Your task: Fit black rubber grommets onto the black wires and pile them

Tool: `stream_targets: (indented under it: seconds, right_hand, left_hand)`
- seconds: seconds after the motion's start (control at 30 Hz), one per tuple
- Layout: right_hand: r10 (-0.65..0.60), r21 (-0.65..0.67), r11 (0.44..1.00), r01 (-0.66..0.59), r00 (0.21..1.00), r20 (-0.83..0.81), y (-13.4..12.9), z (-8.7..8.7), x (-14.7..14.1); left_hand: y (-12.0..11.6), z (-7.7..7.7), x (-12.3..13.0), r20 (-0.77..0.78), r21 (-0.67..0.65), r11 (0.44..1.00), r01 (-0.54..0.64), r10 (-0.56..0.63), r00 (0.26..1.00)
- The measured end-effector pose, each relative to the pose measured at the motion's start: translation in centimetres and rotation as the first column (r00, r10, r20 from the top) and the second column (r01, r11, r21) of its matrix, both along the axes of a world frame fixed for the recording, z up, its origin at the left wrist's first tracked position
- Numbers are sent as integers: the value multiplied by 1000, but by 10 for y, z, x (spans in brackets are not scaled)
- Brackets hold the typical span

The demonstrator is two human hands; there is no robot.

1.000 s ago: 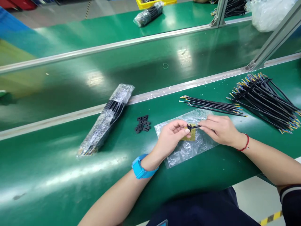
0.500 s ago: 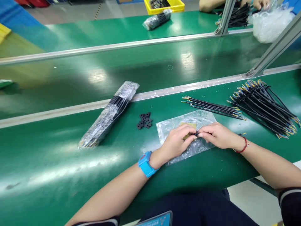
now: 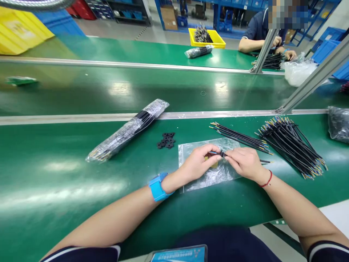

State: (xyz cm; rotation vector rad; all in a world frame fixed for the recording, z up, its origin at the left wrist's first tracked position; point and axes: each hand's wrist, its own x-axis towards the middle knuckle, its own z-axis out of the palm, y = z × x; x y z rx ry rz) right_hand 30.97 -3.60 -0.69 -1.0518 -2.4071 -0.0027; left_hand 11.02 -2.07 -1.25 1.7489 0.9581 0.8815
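Note:
My left hand [image 3: 201, 160] is closed in a pinch at a small black rubber piece [image 3: 223, 154]. Coloured wire ends show between its thumb and forefinger. Close against it, my right hand [image 3: 245, 162] grips a black cable [image 3: 264, 161], whose other end sticks out past the knuckles. Both hands are over a clear plastic bag [image 3: 191, 186] lying flat, with a yellowish patch [image 3: 214, 164] partly hidden by the left fingers. Several loose black rubber pieces [image 3: 167, 140] lie to the left of the bag. Beyond the right hand is a small row of black cables [image 3: 240, 137].
A large bundle of black cables [image 3: 293, 145] lies at the right, near a dark plastic bag [image 3: 339, 123]. A wrapped cable bundle [image 3: 128, 131] rests across the metal rail [image 3: 191, 115] at left. Opposite, a co-worker [image 3: 256, 34] handles cables beside a slanted metal post [image 3: 313, 78].
The view has tilted up, showing more of the far bench and the co-worker. Both hands still hold the small piece and the cable together, with wire ends now showing at the left fingers.

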Motion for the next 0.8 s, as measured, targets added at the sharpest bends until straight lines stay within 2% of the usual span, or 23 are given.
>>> stream_targets:
  seconds: [0.07,0.13,0.23,0.3,0.33,0.37,0.4,0.47,0.5,0.53,0.57,0.6,0.63,0.7,0.77,0.8]
  right_hand:
    - [-2,-92,996,-2,999,-44,-1,2,-1]
    - [-11,-279,960,-26,992,-129,-1,5,-3]
    - [-58,-567,816,-112,960,-273,0,8,-8]
    - [-88,-657,739,-148,946,-313,0,9,-12]
    - [-89,-668,730,-146,948,-305,0,9,-13]
    - [-84,-653,747,-123,957,-276,1,9,-12]
    - [-82,-605,792,-77,970,-230,3,10,-8]
    - [-156,-391,915,96,980,-125,9,13,8]
    - [-258,-240,943,232,963,-83,13,16,21]
    - [-388,-93,920,381,920,-61,18,20,37]
    - [-521,25,852,523,851,-60,22,25,55]
    - [-642,107,756,645,764,-66,26,29,73]
    - [-726,145,672,727,684,-68,30,32,91]
    - [-825,167,546,821,561,-64,35,34,121]
    - [-867,154,485,861,496,-42,38,31,138]
    - [-877,143,472,870,480,-22,39,28,142]
  left_hand:
    - [0,4,-2,-69,88,996,6,1,998]
    - [1,7,-5,-129,161,986,46,-26,991]
    - [3,5,-9,-173,261,958,118,-73,982]
    - [4,3,-9,-179,287,949,127,-77,981]
    - [5,1,-10,-180,279,952,126,-77,981]
    - [6,1,-10,-179,256,959,121,-76,981]
    - [7,1,-11,-169,225,968,109,-71,983]
    - [12,3,-16,-140,166,984,63,-40,989]
    - [16,5,-21,-123,152,988,23,-4,992]
    - [21,7,-26,-121,156,988,-17,36,992]
    - [26,8,-31,-129,173,983,-56,79,988]
    - [31,9,-36,-131,191,976,-103,130,983]
    - [36,9,-41,-129,195,970,-143,170,977]
    - [44,7,-47,-143,179,964,-198,224,964]
    - [48,3,-49,-171,155,967,-203,229,958]
    - [49,1,-49,-184,151,969,-196,222,958]
